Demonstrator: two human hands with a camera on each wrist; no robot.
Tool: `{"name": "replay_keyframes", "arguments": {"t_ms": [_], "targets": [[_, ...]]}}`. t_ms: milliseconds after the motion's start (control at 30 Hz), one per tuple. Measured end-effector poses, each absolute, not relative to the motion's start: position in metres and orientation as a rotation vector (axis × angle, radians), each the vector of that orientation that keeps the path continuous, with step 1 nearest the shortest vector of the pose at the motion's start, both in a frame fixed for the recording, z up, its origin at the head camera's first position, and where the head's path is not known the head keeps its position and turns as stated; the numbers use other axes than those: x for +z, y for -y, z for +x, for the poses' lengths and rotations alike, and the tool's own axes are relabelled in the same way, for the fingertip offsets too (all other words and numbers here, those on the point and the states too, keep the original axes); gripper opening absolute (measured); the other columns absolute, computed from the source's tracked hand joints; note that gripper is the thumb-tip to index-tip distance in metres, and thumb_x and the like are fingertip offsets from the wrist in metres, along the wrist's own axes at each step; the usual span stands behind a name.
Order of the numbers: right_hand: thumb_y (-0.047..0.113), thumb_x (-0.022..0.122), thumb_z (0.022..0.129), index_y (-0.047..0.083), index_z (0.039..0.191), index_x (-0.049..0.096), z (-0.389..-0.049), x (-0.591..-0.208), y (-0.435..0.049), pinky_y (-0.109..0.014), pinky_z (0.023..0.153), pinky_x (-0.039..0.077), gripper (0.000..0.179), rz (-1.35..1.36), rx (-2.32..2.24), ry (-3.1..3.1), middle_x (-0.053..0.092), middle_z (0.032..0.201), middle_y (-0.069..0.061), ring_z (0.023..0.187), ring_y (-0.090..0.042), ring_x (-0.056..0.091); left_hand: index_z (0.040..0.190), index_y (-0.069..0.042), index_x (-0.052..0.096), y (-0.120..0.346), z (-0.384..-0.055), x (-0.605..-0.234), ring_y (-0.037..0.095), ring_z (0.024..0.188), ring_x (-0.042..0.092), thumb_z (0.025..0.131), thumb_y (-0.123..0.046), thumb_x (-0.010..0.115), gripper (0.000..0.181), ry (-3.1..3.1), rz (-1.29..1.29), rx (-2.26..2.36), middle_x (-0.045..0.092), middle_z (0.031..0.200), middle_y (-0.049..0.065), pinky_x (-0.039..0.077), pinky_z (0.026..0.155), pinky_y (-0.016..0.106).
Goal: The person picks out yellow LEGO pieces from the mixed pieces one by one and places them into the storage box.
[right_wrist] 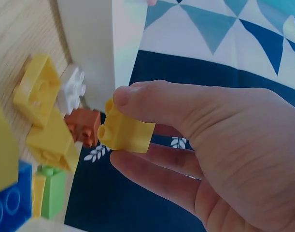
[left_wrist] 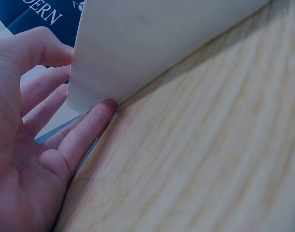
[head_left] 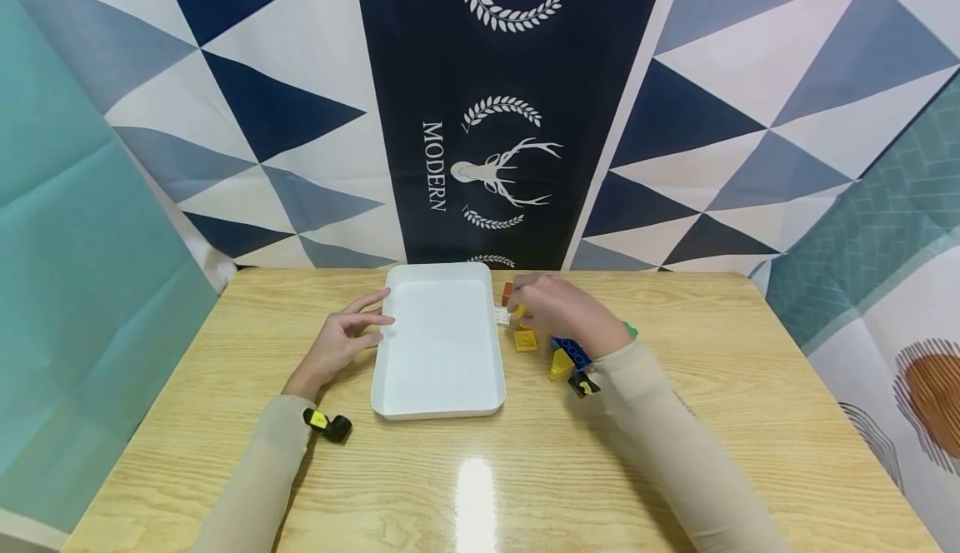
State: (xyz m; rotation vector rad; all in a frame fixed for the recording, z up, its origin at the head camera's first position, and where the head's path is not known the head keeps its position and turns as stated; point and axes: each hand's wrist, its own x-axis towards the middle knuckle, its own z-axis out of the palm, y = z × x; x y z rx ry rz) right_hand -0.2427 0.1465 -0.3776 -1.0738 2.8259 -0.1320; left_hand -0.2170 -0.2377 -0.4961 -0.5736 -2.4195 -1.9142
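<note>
Wood-grain table (head_left: pixel 405 495), far edge: our loosely spread left hand (head_left: pixel 343 343) touches one white tray (head_left: pixel 438 345), right hand (head_left: pixel 558 307) pinches one yellow brick (right_wrist: pixel 130 134)!

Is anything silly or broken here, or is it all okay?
One silly thing: on the backdrop, the deer head and the word MODERN are turned sideways. The white tray looks whole, and the loose bricks beside it are just scattered, with no damage that I can see.

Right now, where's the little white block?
In the head view, the white block lies just right of the white tray, on the near side of the reddish block, with the right hand close by.
</note>
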Motion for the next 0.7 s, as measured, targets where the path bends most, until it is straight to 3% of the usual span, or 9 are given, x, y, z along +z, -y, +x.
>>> {"name": "replay_keyframes", "arguments": {"t_ms": [267,433,700], "targets": [[0.008,0.084,0.1,0.008,0.117,0.088,-0.241,-0.377,-0.132,-0.037,0.096,0.07,0.017,-1.179,-0.116,-2.816,0.08,0.115,-0.008,0.103,-0.022,0.076,0.126,0.016,0.077,0.237,-0.217,-0.496,0.061,0.16,0.046,0.102,0.011,0.068,0.026,2.438,-0.572,-1.905,0.043,0.177,0.03,0.044,0.116,0.002],[0.006,0.085,0.098,0.007,0.119,0.088,-0.241,-0.376,-0.123,-0.038,0.101,0.069,0.021,-1.198,-0.108,-2.815,0.081,0.123,-0.01,0.11,-0.024,0.077,0.125,0.017,0.077,0.238,-0.217,-0.496,0.061,0.159,0.046,0.102,0.011,0.069,0.025,2.436,-0.566,-1.904,0.044,0.177,0.03,0.044,0.116,0.002],[0.005,0.087,0.097,0.011,0.115,0.089,-0.239,-0.373,-0.107,-0.032,0.095,0.069,0.02,-1.277,-0.076,-2.809,0.08,0.116,-0.008,0.104,-0.021,0.075,0.125,0.017,0.076,0.237,-0.218,-0.497,0.061,0.159,0.046,0.102,0.011,0.069,0.026,2.428,-0.57,-1.91,0.043,0.177,0.031,0.045,0.116,0.003]]}}
